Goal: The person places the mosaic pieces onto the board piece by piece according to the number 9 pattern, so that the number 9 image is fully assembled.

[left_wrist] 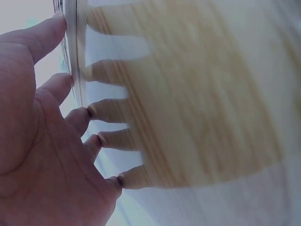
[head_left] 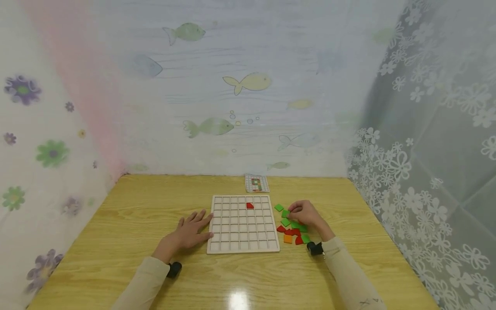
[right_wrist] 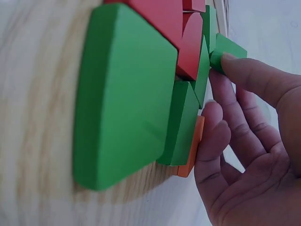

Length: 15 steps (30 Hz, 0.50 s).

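A pale square grid board (head_left: 234, 224) lies on the table, with one red quarter-round tile (head_left: 249, 206) in a cell of its upper part. My left hand (head_left: 188, 232) lies with fingers spread on the table, thumb and fingertips at the board's left edge. To the right of the board, my right hand (head_left: 306, 214) pinches a green square tile (right_wrist: 232, 51) between thumb and fingertips. Under and around that hand lie several loose tiles: green (head_left: 285, 222), red (head_left: 280, 228) and an orange square (head_left: 288, 239). In the right wrist view a large green tile (right_wrist: 131, 99) stands nearest the camera.
Behind the board lies a small printed card (head_left: 256, 183) showing a coloured pattern on a grid. The wooden table (head_left: 155, 202) meets a wall painted with fish at the back. A flower-patterned panel (head_left: 438, 185) rises on the right.
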Each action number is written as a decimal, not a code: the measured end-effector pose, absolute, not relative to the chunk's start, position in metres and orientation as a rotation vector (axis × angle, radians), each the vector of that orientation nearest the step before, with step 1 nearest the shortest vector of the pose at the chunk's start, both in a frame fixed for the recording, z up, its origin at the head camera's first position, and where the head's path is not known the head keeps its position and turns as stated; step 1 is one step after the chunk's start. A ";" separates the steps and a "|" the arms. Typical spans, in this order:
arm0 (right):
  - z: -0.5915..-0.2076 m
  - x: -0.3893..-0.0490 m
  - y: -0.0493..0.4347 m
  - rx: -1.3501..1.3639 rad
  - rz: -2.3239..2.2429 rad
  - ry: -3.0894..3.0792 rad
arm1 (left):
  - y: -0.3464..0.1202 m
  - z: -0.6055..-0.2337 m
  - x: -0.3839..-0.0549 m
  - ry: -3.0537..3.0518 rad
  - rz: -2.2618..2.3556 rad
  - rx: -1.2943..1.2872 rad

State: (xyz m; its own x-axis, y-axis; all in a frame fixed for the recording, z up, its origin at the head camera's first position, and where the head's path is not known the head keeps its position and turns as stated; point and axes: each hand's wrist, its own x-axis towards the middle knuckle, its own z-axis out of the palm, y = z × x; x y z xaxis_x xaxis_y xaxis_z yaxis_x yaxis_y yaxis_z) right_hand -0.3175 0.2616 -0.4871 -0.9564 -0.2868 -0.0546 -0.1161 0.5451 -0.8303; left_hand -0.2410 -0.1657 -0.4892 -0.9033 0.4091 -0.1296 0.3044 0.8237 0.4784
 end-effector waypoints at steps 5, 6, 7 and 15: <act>-0.485 -0.316 0.260 -0.350 -1.397 2.582 | -0.166 -0.489 -0.241 2.780 0.682 0.554; -0.485 -0.316 0.260 -0.351 -1.400 2.575 | -0.166 -0.488 -0.241 2.779 0.688 0.558; -0.484 -0.315 0.260 -0.354 -1.405 2.570 | -0.166 -0.487 -0.240 2.778 0.692 0.559; -0.482 -0.312 0.260 -0.360 -1.419 2.579 | -0.165 -0.488 -0.241 2.780 0.681 0.545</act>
